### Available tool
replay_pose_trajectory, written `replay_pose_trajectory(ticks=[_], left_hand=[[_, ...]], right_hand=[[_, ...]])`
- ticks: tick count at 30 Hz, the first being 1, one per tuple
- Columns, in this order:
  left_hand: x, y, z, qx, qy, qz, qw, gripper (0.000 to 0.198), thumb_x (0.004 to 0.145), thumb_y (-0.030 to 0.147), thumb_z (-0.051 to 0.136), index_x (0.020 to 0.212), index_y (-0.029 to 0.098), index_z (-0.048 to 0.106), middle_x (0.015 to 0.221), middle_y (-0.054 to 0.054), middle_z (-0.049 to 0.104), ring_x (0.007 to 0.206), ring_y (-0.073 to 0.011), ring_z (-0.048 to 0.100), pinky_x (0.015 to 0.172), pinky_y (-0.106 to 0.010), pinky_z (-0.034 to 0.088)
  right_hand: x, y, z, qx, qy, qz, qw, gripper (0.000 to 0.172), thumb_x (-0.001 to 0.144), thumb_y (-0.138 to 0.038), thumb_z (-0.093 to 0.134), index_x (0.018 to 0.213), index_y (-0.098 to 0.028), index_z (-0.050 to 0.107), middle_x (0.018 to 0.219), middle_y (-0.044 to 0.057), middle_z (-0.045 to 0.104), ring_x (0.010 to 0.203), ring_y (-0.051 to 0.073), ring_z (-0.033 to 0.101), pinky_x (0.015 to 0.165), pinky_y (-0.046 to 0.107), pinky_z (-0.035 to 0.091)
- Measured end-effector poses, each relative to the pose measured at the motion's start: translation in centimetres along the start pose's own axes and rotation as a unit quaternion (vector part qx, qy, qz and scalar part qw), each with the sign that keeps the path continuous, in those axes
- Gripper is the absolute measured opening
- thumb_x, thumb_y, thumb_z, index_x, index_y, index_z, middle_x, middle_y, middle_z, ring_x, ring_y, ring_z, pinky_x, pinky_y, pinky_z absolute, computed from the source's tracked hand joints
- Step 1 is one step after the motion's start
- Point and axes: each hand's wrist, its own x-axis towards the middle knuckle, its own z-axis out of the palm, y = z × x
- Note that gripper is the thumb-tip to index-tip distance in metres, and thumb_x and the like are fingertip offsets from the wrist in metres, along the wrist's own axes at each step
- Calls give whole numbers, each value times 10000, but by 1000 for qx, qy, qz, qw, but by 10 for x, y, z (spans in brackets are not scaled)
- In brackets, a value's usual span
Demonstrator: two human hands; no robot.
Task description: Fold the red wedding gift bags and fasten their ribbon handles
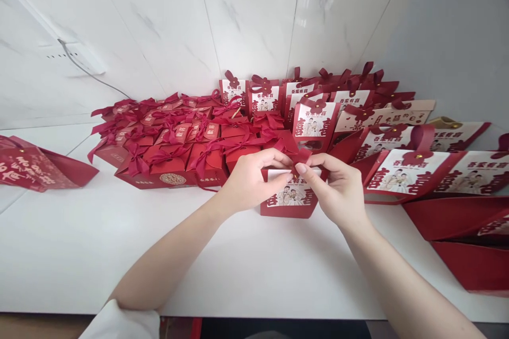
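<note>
A small red gift box (pixel 289 211) with a white label, red characters and a drawn couple stands upright on the white table in front of me. My left hand (pixel 256 176) pinches the ribbon at its top from the left, thumb against fingers. From the right, my right hand (pixel 336 183) grips the same dark red ribbon (pixel 302 155) between thumb and fingertips. Both hands meet just above the label and hide part of the box top. Whether the ribbon is knotted or looped there I cannot tell.
Rows of red boxes with bows (pixel 170 140) fill the back left. Labelled red bags (pixel 401 172) crowd the back and right, some lying at the right edge. Another red bag (pixel 43 167) lies far left. Behind is a tiled wall (pixel 159 21) with a socket and cable (pixel 87 66).
</note>
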Motion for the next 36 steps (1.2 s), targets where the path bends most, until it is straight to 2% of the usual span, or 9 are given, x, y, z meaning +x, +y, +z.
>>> replay_pose_trajectory(ticks=[5,11,14,19,21,25,31,36], left_hand=[[0,0,-2,55,-9,-17,998,176,836,339,662,921,192,705,903,-9,728,821,-144,667,738,-239,498],[-2,0,-1,84,-18,-16,996,170,853,323,624,950,203,694,909,-5,722,808,-149,647,690,-235,466],[-2,0,2,65,-14,-8,998,175,859,301,610,980,190,672,944,-13,714,850,-151,642,729,-234,466],[-1,-1,5,59,-11,-24,998,148,863,321,607,889,187,663,763,15,659,677,-113,572,620,-219,415],[-1,-2,4,49,-11,-27,998,157,863,335,613,884,190,668,756,19,654,691,-114,575,628,-214,417],[0,-6,3,35,-10,-30,999,146,861,317,616,908,196,682,831,13,684,785,-130,604,690,-212,441],[0,-5,0,45,-14,-23,999,167,860,328,617,905,185,691,839,12,681,760,-121,589,671,-212,434],[0,-4,-1,48,-21,-24,998,202,864,359,618,935,188,701,883,-2,697,781,-134,616,662,-217,446]], right_hand=[[-1,2,3,24,29,9,999,163,832,-366,706,785,-221,646,743,2,649,657,145,575,580,260,459],[2,3,2,17,5,8,1000,156,837,-373,702,804,-225,667,754,-1,661,647,139,582,563,255,463],[3,3,3,18,0,1,1000,128,845,-360,697,824,-234,685,775,-6,678,666,141,599,582,255,476],[1,5,3,22,6,-12,1000,87,856,-330,692,862,-244,688,821,-7,683,729,146,621,652,264,499],[-1,7,0,40,-24,-26,999,91,854,-310,697,923,-251,683,885,0,690,802,159,633,729,284,510],[-2,14,-6,60,-87,-69,992,258,819,-234,736,1063,-269,663,1035,19,682,950,190,634,865,337,502],[0,23,-7,54,-85,-129,987,287,855,-163,690,1113,-291,687,1066,27,702,983,197,642,878,366,506],[-2,24,-5,57,-61,-108,991,263,855,-160,688,1082,-291,714,1054,28,721,966,198,661,844,358,525]])
